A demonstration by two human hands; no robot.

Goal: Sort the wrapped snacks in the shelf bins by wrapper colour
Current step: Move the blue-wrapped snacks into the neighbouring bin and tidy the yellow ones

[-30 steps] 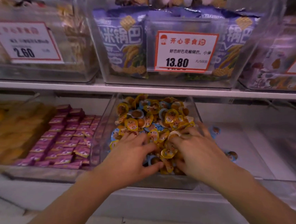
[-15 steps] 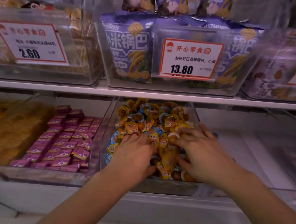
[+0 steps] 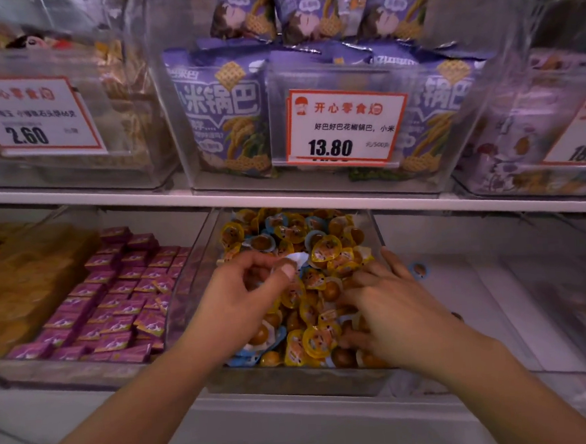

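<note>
Left hand (image 3: 244,293) pinches snack (image 3: 295,261), seemingly blue-wrapped; right hand (image 3: 389,305) spread flat on pile (image 3: 306,241).

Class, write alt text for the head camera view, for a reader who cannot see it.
Two bare hands work in a clear shelf bin of mixed yellow and blue wrapped snacks: the left hand pinches one snack, the right hand rests spread on the pile. Purple packets fill the bin to the left; price tags hang above.

A snack shop: shelves of clear bins (image 3: 371,230) of wrapped snacks (image 3: 307,252), fronted by price tags (image 3: 344,126).
</note>
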